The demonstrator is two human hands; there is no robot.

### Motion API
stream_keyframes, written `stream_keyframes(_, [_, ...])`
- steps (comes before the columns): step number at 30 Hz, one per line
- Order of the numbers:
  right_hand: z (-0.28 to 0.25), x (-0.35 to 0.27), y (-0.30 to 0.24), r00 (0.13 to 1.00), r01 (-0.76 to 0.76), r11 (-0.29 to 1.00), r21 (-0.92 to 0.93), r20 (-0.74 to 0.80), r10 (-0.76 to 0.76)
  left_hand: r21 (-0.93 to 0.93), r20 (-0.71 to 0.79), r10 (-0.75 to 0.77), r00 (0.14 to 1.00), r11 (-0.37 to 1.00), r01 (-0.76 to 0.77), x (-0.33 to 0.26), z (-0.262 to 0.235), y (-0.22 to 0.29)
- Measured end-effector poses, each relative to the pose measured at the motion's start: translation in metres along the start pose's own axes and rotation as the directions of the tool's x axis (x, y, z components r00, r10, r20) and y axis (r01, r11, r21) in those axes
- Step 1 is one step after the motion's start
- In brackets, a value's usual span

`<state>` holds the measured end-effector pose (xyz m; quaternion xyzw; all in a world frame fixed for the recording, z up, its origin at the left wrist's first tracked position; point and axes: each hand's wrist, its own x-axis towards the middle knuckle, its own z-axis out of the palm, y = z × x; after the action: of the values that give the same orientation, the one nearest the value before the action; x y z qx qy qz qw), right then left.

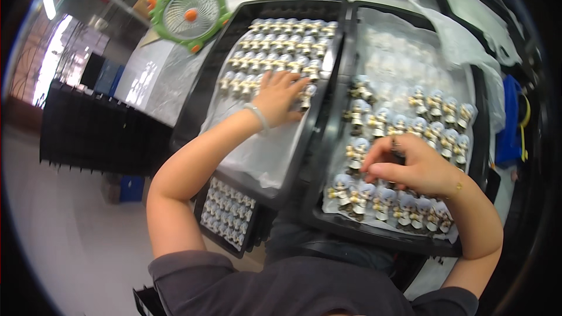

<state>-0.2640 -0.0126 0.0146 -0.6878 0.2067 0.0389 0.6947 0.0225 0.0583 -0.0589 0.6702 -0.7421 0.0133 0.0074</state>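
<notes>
Black plastic is framing both work areas: a left tray (263, 195) and a right tray (404, 242) are sitting side by side. Pale-haired figurines (281, 44) are lying in rows over the far part of the left tray, on a white sheet (257, 158) that is showing bare toward the person.

Left hand (278, 96): reaching over the nearest row, fingers spreading apart, tips coming up beside the right-end figurine; contact cannot be told. A light bangle (257, 117) is circling the wrist.

Right hand (410, 164): hovering over the right tray's figurines (404, 210), fingers curling and thumb bending toward the forefinger. Something dark is showing among the fingers; whether they are clamping it cannot be told.

Translucent wrapping (404, 47) is covering the right tray's far end. Another tray of figurines (228, 213) is standing lower down. A green fan (190, 16) is standing beyond the left tray.
</notes>
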Motion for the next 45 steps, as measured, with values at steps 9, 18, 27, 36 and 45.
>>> stream_keyframes(9, [0.001, 0.002, 0.020, 0.970, 0.208, 0.969, -0.133, 0.152, -0.188, 0.076, -0.200, 0.157, 0.967, 0.987, -0.144, 0.088, -0.055, 0.072])
stream_keyframes(18, [0.001, 0.003, 0.014, 0.972, 0.209, 0.968, -0.138, 0.137, -0.190, 0.223, 0.163, 0.127, 0.978, 0.961, -0.162, 0.123, -0.040, 0.094])
stream_keyframes(27, [-0.005, -0.003, 0.006, 0.976, 0.213, 0.973, -0.087, 0.063, -0.208, -0.989, 0.023, -0.224, 0.974, -0.146, -0.010, 0.044, -0.074, 0.069])
stream_keyframes(36, [-0.007, 0.004, 0.010, 0.989, 0.145, 0.989, 0.004, 0.003, -0.145, -0.985, -0.111, -0.035, 0.993, -0.129, -0.115, 0.012, -0.071, 0.079])
stream_keyframes(45, [-0.006, 0.003, 0.007, 0.989, 0.145, 0.987, 0.064, -0.022, -0.144, -0.891, -0.410, 0.141, 0.901, 0.152, -0.429, 0.005, -0.066, 0.084])
